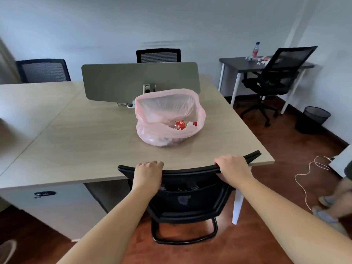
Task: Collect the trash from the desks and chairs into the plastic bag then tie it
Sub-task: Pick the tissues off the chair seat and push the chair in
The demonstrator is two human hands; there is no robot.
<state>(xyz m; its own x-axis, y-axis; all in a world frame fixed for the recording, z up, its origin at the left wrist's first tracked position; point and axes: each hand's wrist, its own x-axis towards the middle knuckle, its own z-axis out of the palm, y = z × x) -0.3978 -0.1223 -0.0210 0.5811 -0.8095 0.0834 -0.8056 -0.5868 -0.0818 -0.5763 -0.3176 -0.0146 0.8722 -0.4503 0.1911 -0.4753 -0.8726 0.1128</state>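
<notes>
Two bare hands grip the top edge of a black mesh-back office chair (187, 189) that stands pushed against the near edge of the large light wood-grain desk (91, 134). This desk fills the middle of the room; its right corner ends near the reddish-brown wooden floor (282, 149), where there is open room to walk. A grey-green rounded divider panel (133, 80) stands along the far edge of the desk. At the right wall stands a small dark table with white legs (240, 64), with scraps of trash (262, 60) and a plastic bottle with a red label (255, 50) on top. The open pink plastic bag (167, 119) sits on the big desk, well apart from every edge, with a crushed red can (180, 124) inside. The left hand (149, 174) is curled closed over the chair top, the right hand (233, 169) clamped on it also
</notes>
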